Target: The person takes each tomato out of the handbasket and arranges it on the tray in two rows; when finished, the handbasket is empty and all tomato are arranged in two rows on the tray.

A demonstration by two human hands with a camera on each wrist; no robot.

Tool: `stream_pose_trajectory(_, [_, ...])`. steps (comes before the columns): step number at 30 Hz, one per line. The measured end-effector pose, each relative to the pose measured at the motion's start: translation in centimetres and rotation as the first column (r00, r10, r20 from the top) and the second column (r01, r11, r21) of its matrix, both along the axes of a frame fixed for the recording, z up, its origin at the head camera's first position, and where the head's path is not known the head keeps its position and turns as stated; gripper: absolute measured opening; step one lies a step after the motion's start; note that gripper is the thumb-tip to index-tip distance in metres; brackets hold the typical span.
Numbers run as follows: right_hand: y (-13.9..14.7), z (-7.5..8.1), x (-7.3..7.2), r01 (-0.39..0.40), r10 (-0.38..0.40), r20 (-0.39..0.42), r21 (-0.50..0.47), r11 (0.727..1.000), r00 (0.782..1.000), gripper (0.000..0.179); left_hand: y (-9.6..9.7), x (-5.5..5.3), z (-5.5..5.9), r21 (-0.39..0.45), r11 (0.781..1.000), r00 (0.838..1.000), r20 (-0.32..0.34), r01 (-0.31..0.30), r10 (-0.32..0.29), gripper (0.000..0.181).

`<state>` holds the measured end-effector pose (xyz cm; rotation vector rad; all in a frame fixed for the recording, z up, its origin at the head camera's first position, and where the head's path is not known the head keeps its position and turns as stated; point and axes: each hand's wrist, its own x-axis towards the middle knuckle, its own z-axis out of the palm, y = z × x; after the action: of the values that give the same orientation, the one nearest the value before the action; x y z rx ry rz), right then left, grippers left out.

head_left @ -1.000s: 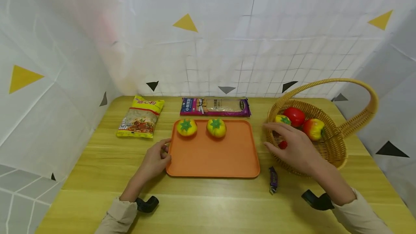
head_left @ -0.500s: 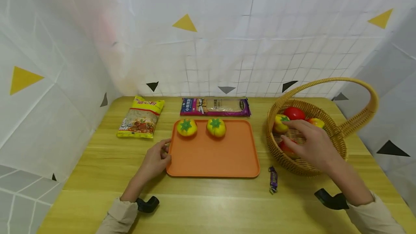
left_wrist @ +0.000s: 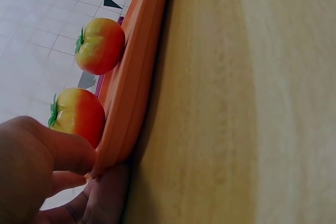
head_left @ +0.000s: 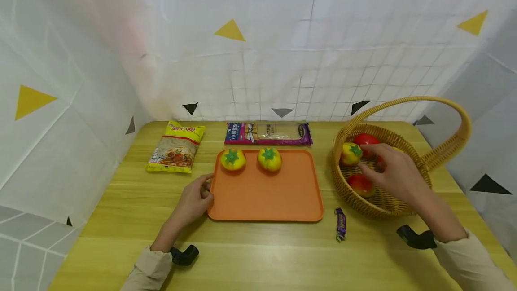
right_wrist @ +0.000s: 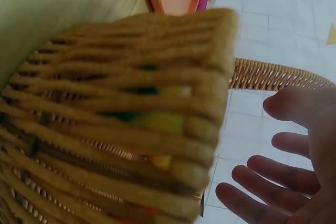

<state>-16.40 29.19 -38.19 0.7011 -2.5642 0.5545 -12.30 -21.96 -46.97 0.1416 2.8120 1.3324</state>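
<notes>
At the left edge of the orange tray (head_left: 262, 196), my left hand (head_left: 194, 197) grips the rim, with fingers on both sides of it in the left wrist view. Two yellow-and-red fruits with green leafy tops, one at the left (head_left: 233, 160) and one at the middle (head_left: 269, 160), sit along the tray's far side. My right hand (head_left: 393, 172) hovers over the wicker basket (head_left: 375, 212), fingers spread and holding nothing. Inside the basket, a similar yellow fruit (head_left: 350, 154) lies beside the fingertips, with red fruits (head_left: 361, 185) around it. Part of the contents is hidden under the hand.
Behind the tray lies a purple noodle packet (head_left: 268, 134), and a yellow food bag (head_left: 176, 147) rests at the back left. A small purple-wrapped candy (head_left: 340, 224) lies between tray and basket. The basket's tall handle (head_left: 428, 99) arches above it.
My right hand has moved rightward from the basket's left rim to over its middle, uncovering the yellow fruit and a red one. The left hand stays at the tray.
</notes>
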Motion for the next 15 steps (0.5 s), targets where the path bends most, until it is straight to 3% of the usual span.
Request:
stream_pose_trajectory(6, [0.0, 0.3, -0.8, 0.047, -0.052, 0.112, 0.049, 0.998, 0.992, 0.055, -0.1, 0.1, 0.0, -0.005, 1.0, 1.0, 0.006, -0.008, 0.008, 0.058])
stream_pose_trajectory(15, [-0.1, 0.1, -2.3, 0.076, -0.105, 0.297, 0.107, 0.991, 0.949, 0.065, 0.0, 0.0, 0.0, 0.002, 1.0, 1.0, 0.02, 0.0, 0.0, 0.058])
